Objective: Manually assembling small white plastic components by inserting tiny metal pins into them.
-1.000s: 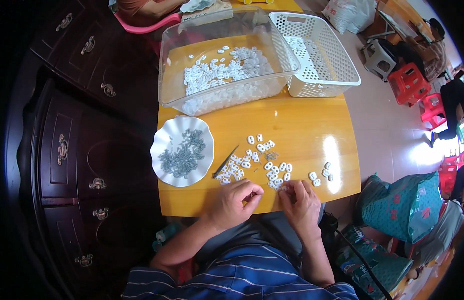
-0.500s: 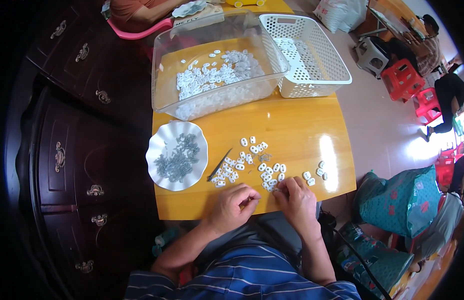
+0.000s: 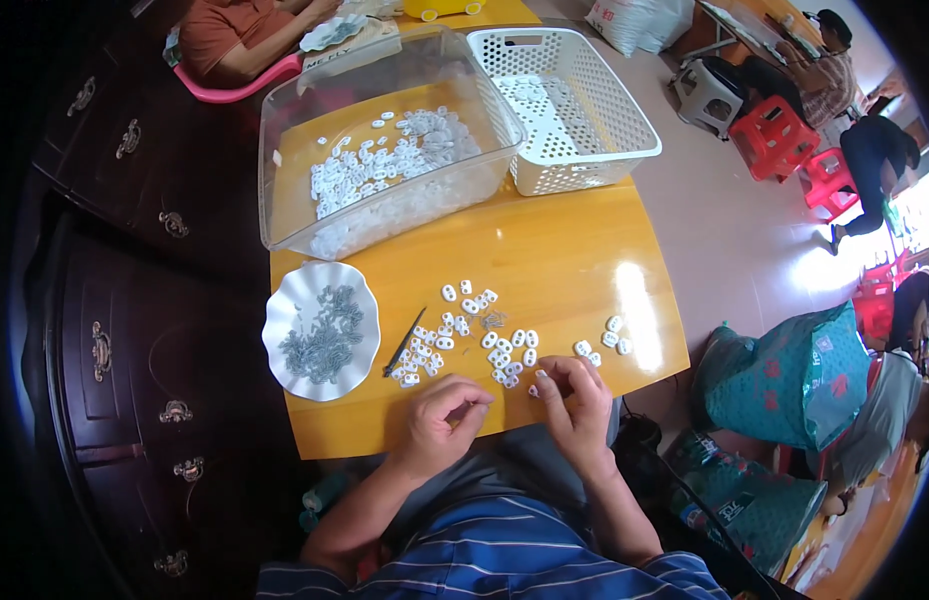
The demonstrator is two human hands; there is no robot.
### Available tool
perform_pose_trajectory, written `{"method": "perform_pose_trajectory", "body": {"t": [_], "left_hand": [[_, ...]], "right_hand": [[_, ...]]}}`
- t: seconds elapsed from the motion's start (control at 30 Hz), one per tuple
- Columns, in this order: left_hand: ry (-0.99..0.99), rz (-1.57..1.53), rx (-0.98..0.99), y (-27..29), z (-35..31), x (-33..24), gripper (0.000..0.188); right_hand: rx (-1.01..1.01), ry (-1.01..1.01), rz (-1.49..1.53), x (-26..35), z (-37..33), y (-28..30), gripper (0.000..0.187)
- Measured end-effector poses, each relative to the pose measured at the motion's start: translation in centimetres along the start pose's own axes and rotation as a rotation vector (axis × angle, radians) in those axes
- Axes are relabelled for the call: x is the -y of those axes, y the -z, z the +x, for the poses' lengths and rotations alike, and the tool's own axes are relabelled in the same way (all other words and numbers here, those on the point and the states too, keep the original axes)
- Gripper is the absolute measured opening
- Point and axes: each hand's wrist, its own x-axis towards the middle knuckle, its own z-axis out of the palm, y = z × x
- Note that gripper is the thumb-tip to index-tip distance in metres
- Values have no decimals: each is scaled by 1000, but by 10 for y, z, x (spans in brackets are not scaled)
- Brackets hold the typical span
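Note:
Over the front edge of the table, my left hand (image 3: 446,420) is closed, thumb and forefinger pinched together; whatever lies between them is too small to make out. My right hand (image 3: 582,412) is closed in a pinch on a small white two-hole plastic piece at its fingertips, beside a cluster of similar white pieces (image 3: 503,360). Another group of white pieces (image 3: 420,352) lies ahead of my left hand, next to dark tweezers (image 3: 405,343). Several thin metal pins (image 3: 494,320) rest among the pieces. A few more white pieces (image 3: 609,339) sit farther right.
At the left stands a white wavy-rimmed plate (image 3: 274,345) with many small grey metal parts. A clear plastic bin (image 3: 389,215) of white pieces and a white perforated basket (image 3: 584,175) occupy the far side. Teal bags (image 3: 784,375) stand right of the table. Other people sit beyond.
The view has shifted, so the table and its contents appear farther left. My right hand has turned slightly and drawn back from the cluster, a white piece showing at its fingertips. My left hand stays pinched.

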Motion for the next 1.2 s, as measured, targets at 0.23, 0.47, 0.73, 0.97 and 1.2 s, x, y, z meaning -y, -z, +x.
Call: {"method": "perform_pose_trajectory", "body": {"t": [0.23, 0.47, 0.73, 0.97, 1.2], "left_hand": [[44, -167, -24, -19, 4, -5, 16], [41, -134, 14, -31, 12, -14, 17], [16, -85, 31, -34, 18, -16, 18], [28, -70, 34, -33, 21, -20, 18], [17, -46, 35, -35, 20, -20, 18]], "right_hand": [[-41, -307, 671, -9, -18, -3, 5], [64, -350, 694, -18, -23, 4, 9], [103, -337, 717, -25, -25, 4, 12], [109, -335, 676, -23, -24, 4, 9], [87, -328, 669, -25, -25, 1, 7]]}}
